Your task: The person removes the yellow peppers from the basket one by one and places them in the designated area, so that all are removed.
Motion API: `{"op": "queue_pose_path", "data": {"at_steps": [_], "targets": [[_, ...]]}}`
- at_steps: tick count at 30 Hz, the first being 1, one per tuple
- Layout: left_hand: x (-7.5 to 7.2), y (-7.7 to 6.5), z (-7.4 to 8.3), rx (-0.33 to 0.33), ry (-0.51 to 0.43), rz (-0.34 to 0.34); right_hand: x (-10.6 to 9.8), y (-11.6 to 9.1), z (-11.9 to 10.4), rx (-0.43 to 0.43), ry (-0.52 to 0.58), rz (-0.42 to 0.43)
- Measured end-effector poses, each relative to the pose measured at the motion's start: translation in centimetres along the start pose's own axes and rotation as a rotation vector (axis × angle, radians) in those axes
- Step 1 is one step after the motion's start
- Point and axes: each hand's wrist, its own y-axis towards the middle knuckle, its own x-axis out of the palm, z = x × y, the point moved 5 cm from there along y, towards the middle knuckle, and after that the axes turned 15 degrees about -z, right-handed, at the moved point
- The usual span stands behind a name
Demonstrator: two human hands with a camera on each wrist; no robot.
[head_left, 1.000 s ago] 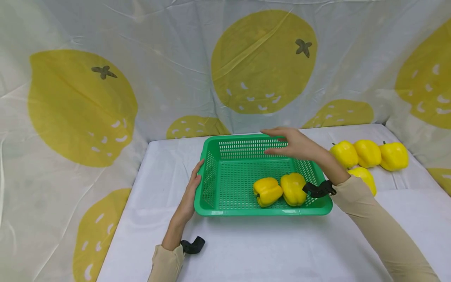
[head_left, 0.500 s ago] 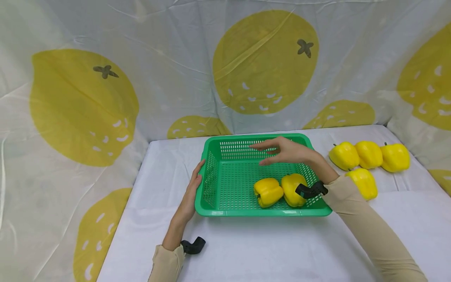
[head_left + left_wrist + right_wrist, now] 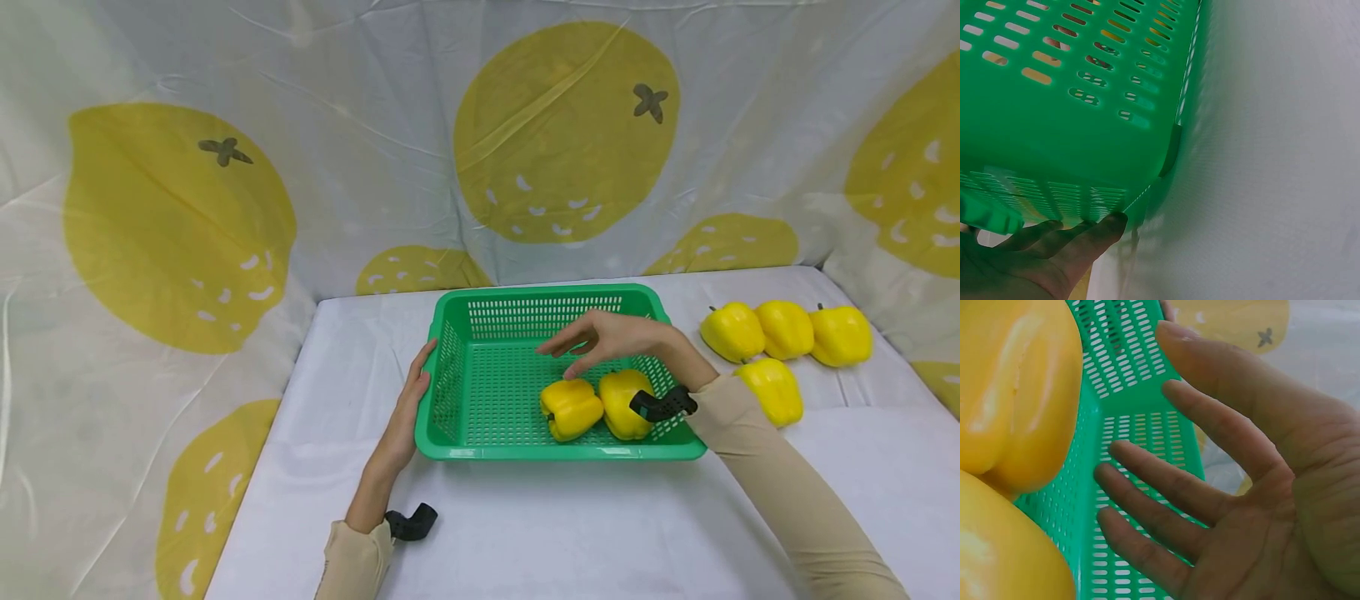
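Note:
A green plastic basket (image 3: 495,454) with slotted walls stands on the white cloth. My left hand (image 3: 408,404) rests against its left side, fingers extended along the outer wall; in the left wrist view the fingertips (image 3: 1113,225) lie at the wall near a corner. Inside, toward the front right, two yellow bell peppers sit side by side, a left one (image 3: 572,410) and a right one (image 3: 624,400). Over them hovers my right hand (image 3: 611,335), holding nothing, its fingers spread and slightly bent. The right wrist view shows its bare palm (image 3: 1254,550) beside the peppers.
Right of the basket, several more yellow bell peppers (image 3: 783,329) lie on the cloth-covered table (image 3: 562,533), one of them (image 3: 772,390) nearer the front. A lemon-print curtain (image 3: 375,167) hangs behind the table and at its sides.
My right hand has moved left and then down toward the peppers in the basket, its fingers now tilted downward. The left hand, basket and peppers look unmoved.

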Motion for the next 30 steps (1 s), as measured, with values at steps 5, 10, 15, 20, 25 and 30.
{"op": "queue_pose_path", "data": {"at_steps": [5, 10, 15, 20, 25, 30], "targets": [[0.0, -0.1, -0.1, 0.0, 0.004, -0.001, 0.3, 0.2, 0.5, 0.017, 0.005, -0.043], [0.0, 0.0, -0.2, -0.003, 0.006, 0.001, 0.7, 0.4, 0.6, 0.0, 0.019, -0.102], [-0.1, 0.0, -0.3, -0.001, 0.009, -0.001, 1.1, 0.5, 0.7, 0.03, 0.066, -0.138], [-0.1, 0.1, -0.3, -0.003, 0.01, 0.0, 1.4, 0.7, 0.9, 0.054, 0.077, -0.157], [-0.1, 0.1, -0.2, 0.0, 0.008, 0.001, 1.7, 0.9, 1.1, 0.077, 0.069, -0.184], [-0.1, 0.2, -0.1, 0.001, 0.012, -0.007, 1.8, 1.1, 1.3, 0.079, 0.045, -0.195]]}}
